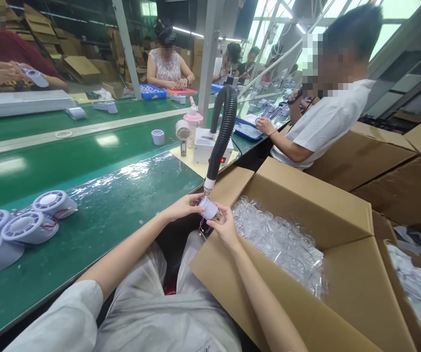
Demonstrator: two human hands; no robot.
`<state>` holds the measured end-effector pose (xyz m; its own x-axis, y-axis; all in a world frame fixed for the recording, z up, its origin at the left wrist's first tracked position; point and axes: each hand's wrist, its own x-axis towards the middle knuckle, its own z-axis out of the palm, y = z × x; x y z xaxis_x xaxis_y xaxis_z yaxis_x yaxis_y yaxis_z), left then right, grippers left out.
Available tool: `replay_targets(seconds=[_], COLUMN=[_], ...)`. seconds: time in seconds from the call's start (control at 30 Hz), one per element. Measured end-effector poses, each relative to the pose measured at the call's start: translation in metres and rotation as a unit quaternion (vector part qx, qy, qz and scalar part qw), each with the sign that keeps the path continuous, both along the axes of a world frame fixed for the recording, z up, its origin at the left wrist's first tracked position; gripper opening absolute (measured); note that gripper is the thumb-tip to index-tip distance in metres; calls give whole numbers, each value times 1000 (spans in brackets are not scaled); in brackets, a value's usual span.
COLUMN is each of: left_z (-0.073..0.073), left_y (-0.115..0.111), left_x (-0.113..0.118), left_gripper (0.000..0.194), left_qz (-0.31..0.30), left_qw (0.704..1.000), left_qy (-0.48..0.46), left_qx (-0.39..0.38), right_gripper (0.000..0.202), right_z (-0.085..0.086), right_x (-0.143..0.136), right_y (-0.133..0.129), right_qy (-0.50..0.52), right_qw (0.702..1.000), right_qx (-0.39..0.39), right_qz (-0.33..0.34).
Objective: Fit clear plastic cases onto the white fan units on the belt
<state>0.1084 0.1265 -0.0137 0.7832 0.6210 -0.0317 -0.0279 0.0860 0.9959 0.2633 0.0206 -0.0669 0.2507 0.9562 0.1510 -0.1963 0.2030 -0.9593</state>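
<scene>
A small lavender fan head is held between my two hands, above my lap and just below the nozzle of a black ribbed hose. The fingers of my left hand wrap its left side. My right hand pinches its right end, where a shiny clear edge shows; I cannot make out whether that is a separate piece. Thin wires dangle under the fan head. To the right of my right hand, an open cardboard box holds many clear plastic pieces.
Several lavender fan heads with red wires sit on the green bench at left. The hose rises from a white machine beside a pink bottle. A co-worker sits at right near a blue tray; others work across the belt.
</scene>
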Motion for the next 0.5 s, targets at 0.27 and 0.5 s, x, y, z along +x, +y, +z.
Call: replay_targets(seconds=[0.27, 0.5], left_z=[14, 34], left_y=[-23, -95], left_x=[-29, -66], left_gripper=[69, 67], left_qz=[-19, 44], left_qw=[999, 992], left_qy=[47, 19], left_qx=[13, -120], right_gripper=[63, 52], right_z=[5, 55], right_x=[5, -4], right_y=[-11, -55], right_qy=[-46, -252], right_qw=[996, 947], right_qx=[4, 113], right_qz=[77, 163])
